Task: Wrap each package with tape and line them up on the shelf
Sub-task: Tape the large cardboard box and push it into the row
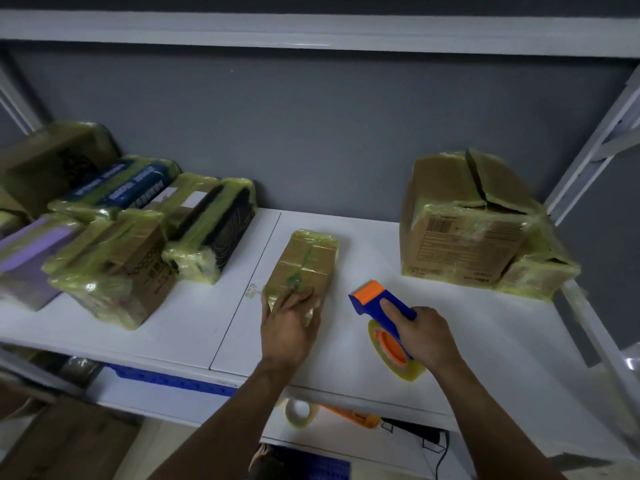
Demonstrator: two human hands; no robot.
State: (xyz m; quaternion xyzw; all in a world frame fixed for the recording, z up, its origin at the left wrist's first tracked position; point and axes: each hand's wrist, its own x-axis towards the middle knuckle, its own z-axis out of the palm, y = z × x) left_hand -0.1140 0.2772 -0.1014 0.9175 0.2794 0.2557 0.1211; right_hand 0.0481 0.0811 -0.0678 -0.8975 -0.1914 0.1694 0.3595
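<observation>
On my shelf, taped packages crowd the left and a big box stands right. Between them lies the package, my left hand flat on its near end. My right hand grips the dispenser.

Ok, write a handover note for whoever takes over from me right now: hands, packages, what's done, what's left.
Left hand: pressing flat on the near end of the small package in the middle of the shelf.
Right hand: gripping the tape dispenser beside it.
Done: row of taped packages at left; large box at right is taped.
Left: small package looks taped; check it, then line it up beside the row.
</observation>
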